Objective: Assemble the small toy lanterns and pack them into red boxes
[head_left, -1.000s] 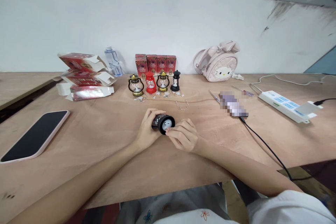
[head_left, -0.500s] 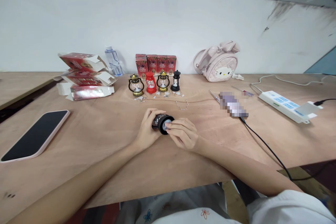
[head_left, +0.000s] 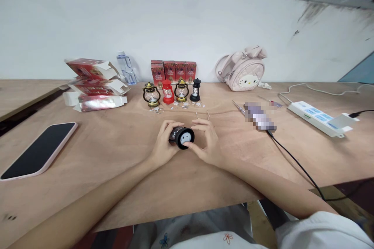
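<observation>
A small black lantern point(head_left: 173, 135) lies on its side in my hands, its round base turned toward me. Its clear body is partly covered by fingers, and a pale disc point(head_left: 186, 137) shows inside the black base rim. My left hand point(head_left: 164, 144) is closed round the body from the left. On the right, the curved fingers and thumb of my right hand point(head_left: 206, 142) span the base, with the thumb tip at its lower edge and the fingertips by the upper rim. Beyond stand a red lantern point(head_left: 168, 92), two bronze-coloured lanterns point(head_left: 151, 96) and another black lantern point(head_left: 196, 90).
Thin wire pieces point(head_left: 175, 106) lie before the lanterns. Red boxes point(head_left: 180, 71) stand behind them; opened cartons point(head_left: 97, 85) and a bottle point(head_left: 126, 68) are left. A phone point(head_left: 39, 149), bag point(head_left: 248, 71), screwdriver point(head_left: 238, 106), cabled device point(head_left: 260, 116) and power strip point(head_left: 314, 116) surround the work area.
My right hand's fingers have moved off the middle of the base and spread to its rim, baring the pale disc. The left hand and lantern have hardly moved.
</observation>
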Available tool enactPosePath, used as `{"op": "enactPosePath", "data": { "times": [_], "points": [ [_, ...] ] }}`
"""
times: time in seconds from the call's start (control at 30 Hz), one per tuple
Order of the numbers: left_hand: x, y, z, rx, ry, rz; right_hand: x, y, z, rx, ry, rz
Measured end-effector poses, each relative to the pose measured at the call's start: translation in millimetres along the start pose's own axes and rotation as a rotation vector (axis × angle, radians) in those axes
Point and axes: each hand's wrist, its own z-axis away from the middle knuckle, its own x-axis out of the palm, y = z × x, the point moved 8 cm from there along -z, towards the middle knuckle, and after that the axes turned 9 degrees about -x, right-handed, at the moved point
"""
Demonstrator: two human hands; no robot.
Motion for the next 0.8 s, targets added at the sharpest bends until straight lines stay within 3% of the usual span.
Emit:
{"op": "enactPosePath", "data": {
  "times": [0.2,0.43,0.63,0.8],
  "points": [
    [0.1,0.6,0.4,0.018,0.001,-0.026,26.9,24.0,3.5,0.282,-0.271,-0.399],
    [0.9,3.0,1.6,0.048,-0.001,-0.085,34.4,37.7,15.2,0.437,-0.16,-0.653],
    [0.2,8.4,6.1,0.08,0.054,-0.213,40.7,38.7,17.3,0.488,-0.158,-0.829],
    [-4.2,9.7,8.4,0.118,0.127,-0.311,46.4,47.4,24.7,0.678,-0.113,-0.846]
  ]
}}
